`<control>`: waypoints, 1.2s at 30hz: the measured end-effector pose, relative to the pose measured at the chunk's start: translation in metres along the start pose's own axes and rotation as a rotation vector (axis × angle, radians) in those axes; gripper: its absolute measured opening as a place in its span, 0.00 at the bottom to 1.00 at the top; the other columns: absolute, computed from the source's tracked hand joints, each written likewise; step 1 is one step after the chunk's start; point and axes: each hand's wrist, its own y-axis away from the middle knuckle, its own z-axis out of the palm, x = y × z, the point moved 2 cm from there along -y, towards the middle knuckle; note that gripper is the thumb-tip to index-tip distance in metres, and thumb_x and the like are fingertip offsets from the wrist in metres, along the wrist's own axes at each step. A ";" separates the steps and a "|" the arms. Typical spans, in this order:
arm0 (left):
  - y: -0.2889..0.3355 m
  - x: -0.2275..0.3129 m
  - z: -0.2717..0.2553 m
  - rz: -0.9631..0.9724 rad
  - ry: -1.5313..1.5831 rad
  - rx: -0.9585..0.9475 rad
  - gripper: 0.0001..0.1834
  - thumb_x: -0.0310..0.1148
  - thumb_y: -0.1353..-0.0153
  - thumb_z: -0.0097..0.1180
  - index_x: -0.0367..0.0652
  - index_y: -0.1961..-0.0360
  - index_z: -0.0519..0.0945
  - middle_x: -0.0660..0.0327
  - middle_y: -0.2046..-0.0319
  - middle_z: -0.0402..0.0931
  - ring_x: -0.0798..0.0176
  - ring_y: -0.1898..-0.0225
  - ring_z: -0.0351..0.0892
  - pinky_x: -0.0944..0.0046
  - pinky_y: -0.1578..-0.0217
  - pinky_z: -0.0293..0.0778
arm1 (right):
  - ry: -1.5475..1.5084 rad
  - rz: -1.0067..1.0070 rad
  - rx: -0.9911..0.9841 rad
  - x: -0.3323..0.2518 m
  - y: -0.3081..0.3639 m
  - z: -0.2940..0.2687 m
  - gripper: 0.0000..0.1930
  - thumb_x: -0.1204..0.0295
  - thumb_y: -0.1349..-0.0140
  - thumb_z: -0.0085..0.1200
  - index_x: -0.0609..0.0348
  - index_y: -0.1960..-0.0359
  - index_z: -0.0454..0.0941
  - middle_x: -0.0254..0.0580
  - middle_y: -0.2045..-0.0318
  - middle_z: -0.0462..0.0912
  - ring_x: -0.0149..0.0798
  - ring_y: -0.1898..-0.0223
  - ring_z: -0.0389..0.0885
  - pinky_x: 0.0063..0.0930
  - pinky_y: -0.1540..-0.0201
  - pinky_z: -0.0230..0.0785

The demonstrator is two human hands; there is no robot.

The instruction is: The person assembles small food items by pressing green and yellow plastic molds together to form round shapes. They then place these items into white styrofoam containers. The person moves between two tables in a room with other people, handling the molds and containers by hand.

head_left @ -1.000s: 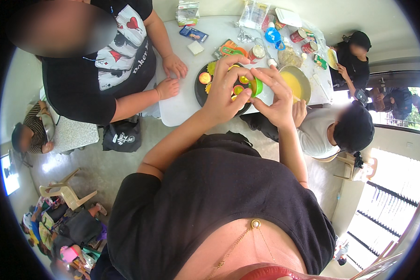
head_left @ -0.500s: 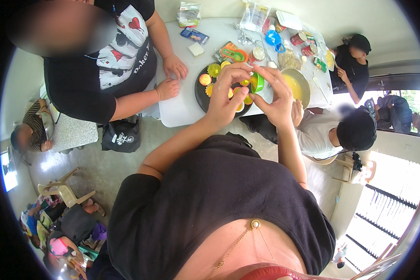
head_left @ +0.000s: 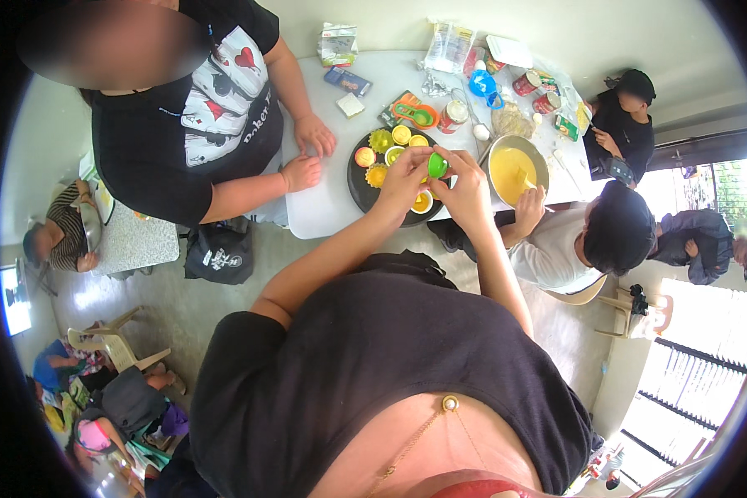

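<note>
Over a round dark tray (head_left: 360,184), both my hands come together at a small green cup (head_left: 437,165). The fingers of my right hand (head_left: 466,187) are bent round its right side. My left hand (head_left: 401,184) is closed against its left side. Small round moulds stand on the tray, some with yellow filling: a yellow-green fluted one (head_left: 380,140), a yellow fluted one (head_left: 376,175) and a white-rimmed one (head_left: 422,202) below my hands. My hands hide part of the tray and what lies directly under the cup.
Right of the tray, a seated person in white (head_left: 560,245) reaches into a metal bowl (head_left: 542,158) of yellow batter. A person in black (head_left: 249,100) rests both hands on the table's left side. Behind are measuring cups (head_left: 415,112), cans (head_left: 453,116), an egg (head_left: 480,131) and a blue cup (head_left: 482,83).
My hands have moved slightly left and closer together, and the green cup has turned so its yellow contents no longer show. The seated person's hand has come over the bowl's edge.
</note>
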 end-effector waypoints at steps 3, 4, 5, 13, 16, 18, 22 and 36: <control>-0.003 -0.017 -0.008 -0.088 -0.068 -0.035 0.16 0.38 0.38 0.52 0.45 0.51 0.69 0.63 0.55 0.72 0.69 0.54 0.73 0.65 0.53 0.69 | 0.014 0.069 -0.052 0.020 0.006 0.007 0.23 0.71 0.55 0.59 0.59 0.53 0.77 0.47 0.62 0.78 0.43 0.68 0.79 0.34 0.62 0.72; -0.004 -0.022 -0.011 -0.130 -0.086 -0.036 0.16 0.38 0.39 0.53 0.45 0.52 0.70 0.63 0.56 0.72 0.70 0.55 0.73 0.66 0.53 0.70 | 0.039 0.078 -0.079 0.028 0.008 0.009 0.23 0.70 0.55 0.59 0.60 0.53 0.77 0.48 0.63 0.78 0.44 0.68 0.79 0.35 0.61 0.72; -0.004 -0.028 -0.013 -0.172 -0.103 -0.036 0.15 0.39 0.39 0.53 0.45 0.53 0.70 0.63 0.56 0.72 0.70 0.56 0.73 0.66 0.54 0.70 | 0.063 0.088 -0.106 0.033 0.011 0.009 0.23 0.70 0.55 0.59 0.60 0.53 0.77 0.48 0.64 0.78 0.45 0.67 0.79 0.35 0.61 0.72; -0.008 -0.068 -0.047 -0.408 -0.470 0.015 0.13 0.39 0.43 0.55 0.46 0.60 0.73 0.66 0.65 0.76 0.73 0.65 0.75 0.72 0.68 0.73 | 0.141 0.061 -0.535 0.086 0.019 0.007 0.23 0.67 0.58 0.59 0.56 0.56 0.76 0.52 0.64 0.80 0.52 0.59 0.78 0.40 0.56 0.70; -0.014 -0.070 -0.066 -0.415 -0.548 0.042 0.11 0.37 0.41 0.55 0.48 0.59 0.74 0.68 0.65 0.76 0.75 0.68 0.74 0.72 0.69 0.71 | 0.193 0.002 -0.642 0.090 0.014 -0.009 0.24 0.71 0.57 0.59 0.60 0.54 0.73 0.52 0.61 0.79 0.48 0.59 0.78 0.34 0.55 0.70; -0.015 -0.063 -0.074 -0.380 -0.535 0.027 0.12 0.35 0.42 0.56 0.49 0.57 0.74 0.68 0.64 0.76 0.75 0.67 0.74 0.73 0.68 0.72 | 0.156 0.065 -0.713 0.084 0.009 -0.022 0.24 0.71 0.57 0.59 0.58 0.54 0.72 0.51 0.59 0.79 0.48 0.57 0.78 0.35 0.53 0.69; -0.013 -0.031 -0.074 -0.250 -0.537 0.036 0.22 0.25 0.47 0.60 0.44 0.49 0.73 0.66 0.61 0.76 0.73 0.63 0.76 0.72 0.64 0.74 | 0.144 0.104 -0.676 0.142 -0.012 -0.008 0.23 0.71 0.58 0.61 0.58 0.56 0.72 0.50 0.60 0.79 0.48 0.57 0.77 0.36 0.53 0.69; 0.031 0.019 -0.041 0.305 -0.853 0.289 0.21 0.27 0.51 0.62 0.41 0.53 0.75 0.64 0.58 0.79 0.71 0.63 0.77 0.71 0.64 0.72 | 0.074 0.478 -0.170 0.284 -0.032 0.116 0.26 0.70 0.61 0.63 0.56 0.55 0.72 0.50 0.59 0.78 0.50 0.55 0.77 0.38 0.52 0.69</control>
